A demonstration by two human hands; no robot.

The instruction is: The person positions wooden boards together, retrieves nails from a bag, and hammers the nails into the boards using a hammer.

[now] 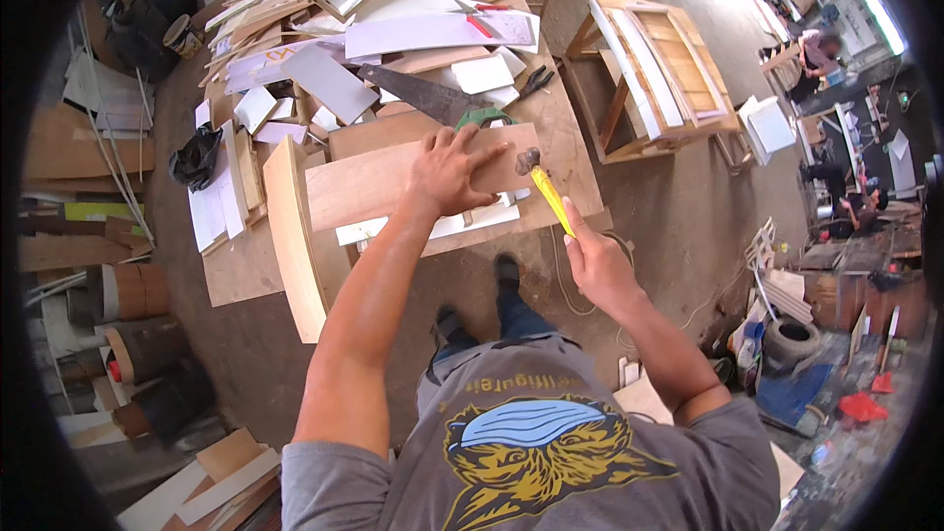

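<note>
Gripping one yellow-handled hammer [554, 201]: my right hand [600, 264], hammer head at the right end of the plywood board [356, 182]. Spread on the board: my left hand [447, 174]. Board: over the desk [239, 277]. Board's left end: one curved panel [290, 226]. Just beyond board: one green-handled saw [425, 94]. Right of board, apart: one wooden framework [677, 57]. Farthest beyond board: heaped offcuts [423, 28].

Just beyond left hand [452, 172]: saw [421, 95] with green handle, then scrap pile [433, 36], blocking forward way. Left of left hand: pale panel [294, 236] in way. Between hands: hammer [551, 199]. Right of right hand [602, 265]: free room above floor [703, 226]; wooden frame [678, 69] stands farther forward.
</note>
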